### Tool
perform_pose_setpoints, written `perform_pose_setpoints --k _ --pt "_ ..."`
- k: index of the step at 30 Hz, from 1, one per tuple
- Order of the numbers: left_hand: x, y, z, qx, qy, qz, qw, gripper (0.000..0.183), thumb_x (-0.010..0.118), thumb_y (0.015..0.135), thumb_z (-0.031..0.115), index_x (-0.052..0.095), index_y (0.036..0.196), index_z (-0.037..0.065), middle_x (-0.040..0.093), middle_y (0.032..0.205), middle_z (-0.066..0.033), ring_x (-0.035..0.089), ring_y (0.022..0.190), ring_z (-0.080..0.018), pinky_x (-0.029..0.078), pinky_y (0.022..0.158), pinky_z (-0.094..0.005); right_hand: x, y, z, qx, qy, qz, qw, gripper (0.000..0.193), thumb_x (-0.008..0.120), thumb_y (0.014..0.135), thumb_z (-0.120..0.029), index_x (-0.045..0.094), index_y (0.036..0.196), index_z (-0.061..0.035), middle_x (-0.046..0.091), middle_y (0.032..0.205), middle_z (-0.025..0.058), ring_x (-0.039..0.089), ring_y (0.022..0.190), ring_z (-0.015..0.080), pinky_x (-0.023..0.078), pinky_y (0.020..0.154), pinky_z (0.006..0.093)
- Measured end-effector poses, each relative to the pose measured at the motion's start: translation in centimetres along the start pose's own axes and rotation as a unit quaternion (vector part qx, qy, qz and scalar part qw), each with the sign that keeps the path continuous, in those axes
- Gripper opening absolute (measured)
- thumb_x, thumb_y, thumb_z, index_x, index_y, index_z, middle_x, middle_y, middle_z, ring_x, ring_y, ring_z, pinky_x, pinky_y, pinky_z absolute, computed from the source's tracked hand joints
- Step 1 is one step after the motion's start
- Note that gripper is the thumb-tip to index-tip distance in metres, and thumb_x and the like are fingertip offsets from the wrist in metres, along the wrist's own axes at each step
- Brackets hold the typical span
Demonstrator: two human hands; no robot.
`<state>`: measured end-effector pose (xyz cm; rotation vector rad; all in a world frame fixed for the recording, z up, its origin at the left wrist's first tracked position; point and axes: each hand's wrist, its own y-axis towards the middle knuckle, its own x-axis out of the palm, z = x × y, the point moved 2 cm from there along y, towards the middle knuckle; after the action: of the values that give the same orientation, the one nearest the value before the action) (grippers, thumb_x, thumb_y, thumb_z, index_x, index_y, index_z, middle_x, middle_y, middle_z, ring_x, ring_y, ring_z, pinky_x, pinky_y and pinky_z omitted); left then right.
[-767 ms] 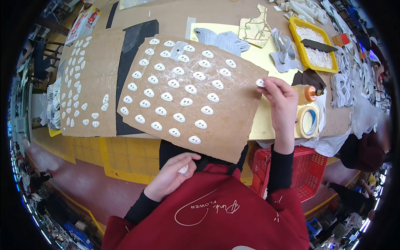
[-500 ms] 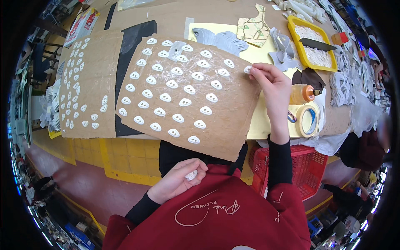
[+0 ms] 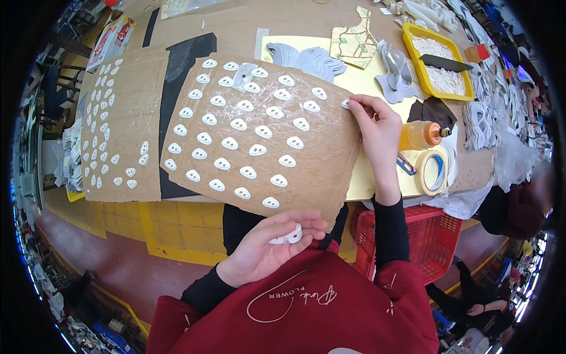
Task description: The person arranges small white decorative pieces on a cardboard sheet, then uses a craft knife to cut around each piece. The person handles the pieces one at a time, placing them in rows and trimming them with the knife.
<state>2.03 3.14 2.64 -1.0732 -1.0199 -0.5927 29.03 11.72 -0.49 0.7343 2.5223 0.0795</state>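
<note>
The right hand (image 3: 377, 127) is up at the far right edge of the brown cardboard sheet (image 3: 318, 177), its thumb and forefinger pinched together on a small white oval piece (image 3: 346, 104) that sits right at that edge, in line with the top row of matching white pieces (image 3: 257, 149) already spread over the sheet. The sheet overhangs the near edge of the tabletop (image 3: 295, 23) and tilts toward the person. The left hand (image 3: 265, 248) rests low, off the tabletop and against the red sweatshirt, palm up, its grip loosely curled around a small stack of white pieces (image 3: 288, 237). So the supply lies well apart from the placing spot: below and to the left of the right hand, with the sheet's near edge between them. A second sheet (image 3: 127, 141) dotted with pieces lies toward the tabletop's left edge.
</note>
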Motion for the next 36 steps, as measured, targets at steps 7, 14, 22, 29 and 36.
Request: perform_pose_setpoints --k 7,14,22,29,36 --pt "1.4 1.2 0.7 0.039 -0.017 0.025 0.999 0.052 0.046 0.105 0.009 0.035 0.153 -0.008 0.04 0.158 -0.025 0.046 0.144 -0.0298 0.045 0.118 -0.035 -0.1 -0.1 -0.2 -0.056 -0.061 -0.005 0.997 0.01 0.078 0.087 -0.01 0.078 0.095 -0.0024 0.069 0.083 0.0077 0.061 0.075 0.0186 0.049 0.072 0.0311" --pt "2.5 3.0 1.5 0.097 -0.05 -0.013 0.994 0.057 0.044 0.107 0.012 0.027 0.159 -0.004 0.03 0.166 -0.0201 0.036 0.152 -0.0259 0.038 0.123 -0.0342 0.0 -0.2 -0.5 -0.104 -0.142 -0.005 0.984 0.012 0.078 0.087 -0.009 0.077 0.096 -0.001 0.064 0.085 0.0074 0.061 0.081 0.0172 0.048 0.075 0.0283" --pt "3.0 4.1 2.2 0.161 0.008 -0.02 0.987 0.058 0.045 0.107 0.013 0.025 0.16 0.0 0.03 0.166 -0.0185 0.036 0.152 -0.0252 0.04 0.122 -0.0343 -2.0 -6.1 -4.7 0.043 0.166 -0.198 0.965 0.013 0.076 0.092 -0.011 0.074 0.095 0.0014 0.067 0.089 0.005 0.059 0.08 0.0133 0.047 0.073 0.0279" --pt "3.0 5.6 2.0 0.18 0.036 0.011 0.983 0.061 0.043 0.107 0.014 0.021 0.162 0.0 0.028 0.167 -0.0183 0.031 0.155 -0.0269 0.031 0.126 -0.0372 -1.5 -9.6 -6.4 -0.051 0.142 -0.15 0.977 0.033 0.086 0.08 -0.007 0.069 0.109 -0.0063 0.061 0.097 0.0038 0.061 0.083 0.0165 0.049 0.07 0.0275" --pt "3.3 6.0 1.4 0.215 0.043 0.045 0.975 0.064 0.045 0.106 0.016 0.019 0.162 -0.001 0.025 0.169 -0.0171 0.02 0.159 -0.0273 0.024 0.128 -0.0395 -1.0 -10.6 -6.7 -0.063 0.054 -0.197 0.977 0.025 0.08 0.084 -0.003 0.072 0.107 -0.0041 0.063 0.097 0.0079 0.067 0.081 0.021 0.054 0.068 0.0305"
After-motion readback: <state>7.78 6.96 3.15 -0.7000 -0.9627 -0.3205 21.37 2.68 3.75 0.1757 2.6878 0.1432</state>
